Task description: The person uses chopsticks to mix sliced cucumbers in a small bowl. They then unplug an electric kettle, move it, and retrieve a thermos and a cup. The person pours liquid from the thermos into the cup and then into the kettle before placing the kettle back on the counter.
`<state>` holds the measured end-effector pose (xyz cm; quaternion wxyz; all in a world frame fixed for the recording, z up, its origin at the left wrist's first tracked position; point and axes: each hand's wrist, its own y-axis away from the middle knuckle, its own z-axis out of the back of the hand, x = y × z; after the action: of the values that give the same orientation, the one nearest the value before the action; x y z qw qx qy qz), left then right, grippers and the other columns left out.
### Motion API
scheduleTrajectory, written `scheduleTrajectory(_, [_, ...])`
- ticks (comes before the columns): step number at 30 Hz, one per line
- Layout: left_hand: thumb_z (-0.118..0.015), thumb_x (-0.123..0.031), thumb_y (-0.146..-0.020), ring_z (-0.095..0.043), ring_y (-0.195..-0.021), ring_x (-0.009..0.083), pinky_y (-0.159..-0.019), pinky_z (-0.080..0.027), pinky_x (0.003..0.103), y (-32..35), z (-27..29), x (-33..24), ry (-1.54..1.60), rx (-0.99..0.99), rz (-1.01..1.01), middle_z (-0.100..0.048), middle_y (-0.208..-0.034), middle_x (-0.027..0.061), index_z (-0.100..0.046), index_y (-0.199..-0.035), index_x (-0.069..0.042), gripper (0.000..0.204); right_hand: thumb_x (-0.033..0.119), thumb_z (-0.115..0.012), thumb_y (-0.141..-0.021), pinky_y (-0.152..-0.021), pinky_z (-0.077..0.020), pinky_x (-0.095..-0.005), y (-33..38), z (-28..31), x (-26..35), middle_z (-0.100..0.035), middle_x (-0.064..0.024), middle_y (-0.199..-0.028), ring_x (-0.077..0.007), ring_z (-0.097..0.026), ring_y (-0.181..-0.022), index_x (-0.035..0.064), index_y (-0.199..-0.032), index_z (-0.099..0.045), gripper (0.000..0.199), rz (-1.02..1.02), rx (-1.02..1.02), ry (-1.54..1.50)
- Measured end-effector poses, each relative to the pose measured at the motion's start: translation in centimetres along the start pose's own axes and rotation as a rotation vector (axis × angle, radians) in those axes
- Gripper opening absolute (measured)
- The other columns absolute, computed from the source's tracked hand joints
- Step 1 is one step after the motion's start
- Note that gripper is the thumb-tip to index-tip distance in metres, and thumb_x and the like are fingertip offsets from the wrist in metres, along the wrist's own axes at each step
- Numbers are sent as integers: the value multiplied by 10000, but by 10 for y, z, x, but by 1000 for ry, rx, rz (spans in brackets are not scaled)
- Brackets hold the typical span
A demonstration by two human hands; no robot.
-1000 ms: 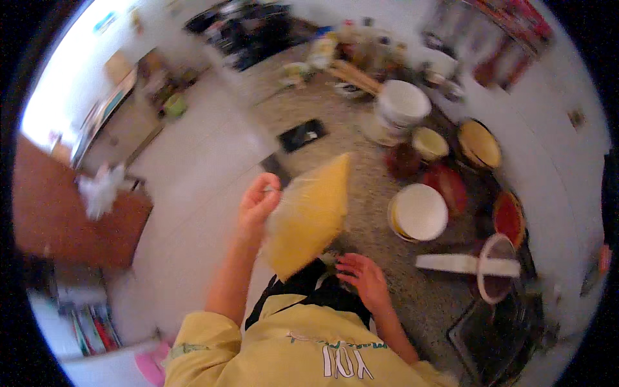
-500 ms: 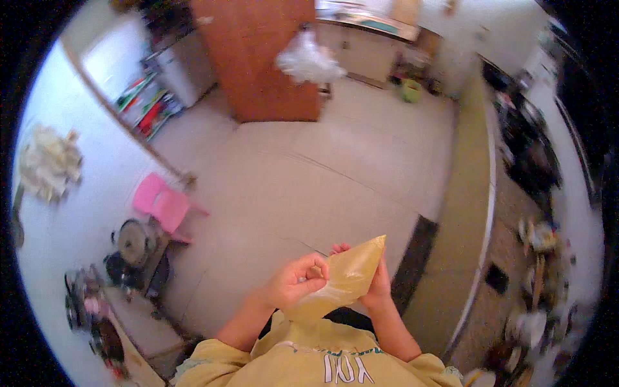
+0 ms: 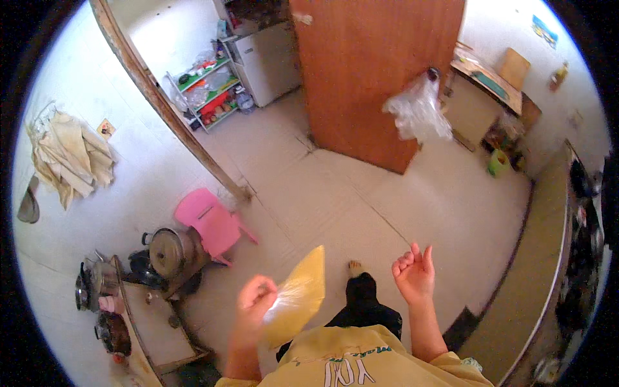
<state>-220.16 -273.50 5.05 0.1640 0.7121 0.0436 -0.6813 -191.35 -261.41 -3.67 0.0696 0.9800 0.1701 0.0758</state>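
My left hand (image 3: 256,295) is closed on one edge of a flat, glossy yellow sheet (image 3: 300,298), perhaps thin plastic. The sheet hangs tilted in front of my yellow shirt, its pointed corner up toward the floor beyond. Its exact kind I cannot make out. My right hand (image 3: 414,276) is raised apart from the sheet, palm up, with nothing in it. Its thumb and forefinger stick up while the other fingers curl loosely.
A brown door (image 3: 367,77) stands ajar ahead, a clear plastic bag (image 3: 422,113) hanging on it. At left are a pink chair (image 3: 209,219), a lidded pot (image 3: 171,253) and a low cabinet (image 3: 158,322). A shelf rack (image 3: 209,93) stands farther back. A counter (image 3: 548,277) runs along the right.
My right hand has let go of the yellow sheet and moved away to the right. My left hand has carried the sheet leftward. The view has swung left, and a bare foot now shows.
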Motion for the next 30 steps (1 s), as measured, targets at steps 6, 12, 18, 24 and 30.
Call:
scheduleTrajectory(6, [-526, -13, -703, -380, -565, 15, -494, -294, 156, -100, 66, -9, -133, -374, -209, -433, -666, -55, -475, -800, -79, 128, 359, -407, -865, -653, -396, -307, -192, -40, 2, -495, -21, -640, -153, -478, -612, 72, -809, -530, 318, -135, -48, 334])
scheduleTrajectory(12, [-529, -102, -708, -291, -496, 12, -461, -206, 162, -237, 94, -40, -22, -698, -291, -370, -617, -63, -434, -791, -85, 128, 244, -490, -842, -695, -426, -269, -386, -95, -85, -557, -22, -750, -134, -526, -722, 28, -888, -561, 232, -376, 293, 1087])
scheduleTrajectory(18, [-491, 0, -706, -381, -598, 49, -527, -294, 175, -402, 162, -41, 78, -659, -276, -423, -682, -28, -451, -763, -59, 91, 183, -528, -819, -722, -429, -266, -530, -152, -190, -595, -64, -820, -133, -543, -784, 40, -919, -591, 185, -338, 832, 1783])
scheduleTrajectory(24, [-528, -5, -741, -454, -666, 92, -566, -378, 220, -600, 209, -113, -172, -364, -394, -478, -750, 33, -515, -797, -23, 60, 151, -597, -766, -693, -434, -268, -660, -190, -235, -567, -65, -787, -143, -538, -746, 61, -967, -588, 221, -325, 836, 1758])
scheduleTrajectory(30, [-503, -35, -776, -490, -657, 81, -571, -403, 207, -811, 220, -161, -276, -254, -182, -524, -755, 35, -502, -966, -45, 191, 107, -649, -711, -616, -437, -250, -820, -275, -296, -490, -30, -680, -135, -492, -619, 97, -1218, -384, 573, -282, 853, 1743])
